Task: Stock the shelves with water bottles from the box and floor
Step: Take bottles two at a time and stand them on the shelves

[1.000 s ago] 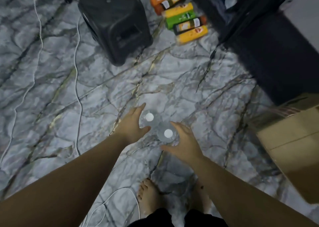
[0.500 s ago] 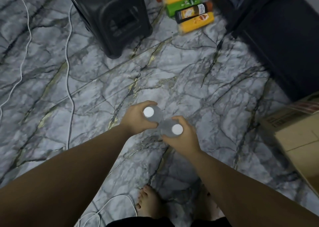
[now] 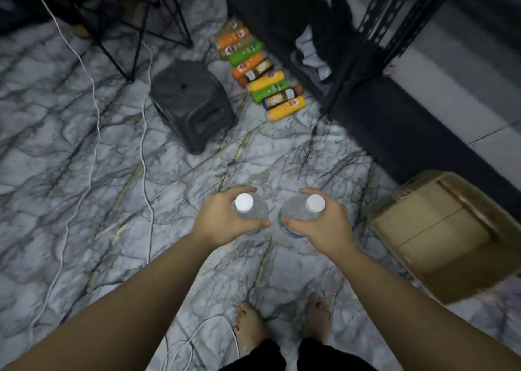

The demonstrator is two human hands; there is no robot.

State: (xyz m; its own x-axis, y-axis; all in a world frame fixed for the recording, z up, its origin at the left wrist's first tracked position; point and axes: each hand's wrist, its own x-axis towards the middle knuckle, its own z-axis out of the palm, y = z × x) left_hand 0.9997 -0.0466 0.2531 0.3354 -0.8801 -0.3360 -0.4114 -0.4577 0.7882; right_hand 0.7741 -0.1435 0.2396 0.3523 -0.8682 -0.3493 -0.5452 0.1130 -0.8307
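Left fingers (image 3: 255, 224) wrap the shoulder of one water bottle (image 3: 251, 211) — thumb on the near side, other fingers curled over the far side. Right fingers (image 3: 293, 221) grasp a second water bottle (image 3: 300, 211) the same way. Both white caps face the camera, so the bottles are held roughly upright.

Change: a second ago both hands were just closing on the two bottles, which stood touching on the marble floor (image 3: 84, 173). Now the bottles are apart, with a gap between them, and they sit larger in the view — probably lifted clear of the floor, though from straight above the bases are hidden and I can't confirm contact. The view has also tilted up toward the black shelf rack (image 3: 394, 32). Judgement: pickup is done, carry to the shelves comes next, placing not yet begun.

Pose: left hand (image 3: 222, 218) and right hand (image 3: 329, 221) are level with each other, near together, palms turned inward. Both forearms reach forward and converge in front of the body, above the bare feet (image 3: 251, 325).

Around: a cardboard box (image 3: 439, 229) lies on the floor to the right, well apart from the hands. Ahead is a dark stool (image 3: 191, 102), and beside it a row of coloured drink bottles (image 3: 265, 74) lying by the rack. A white cable (image 3: 143, 133) runs down the floor on the left.
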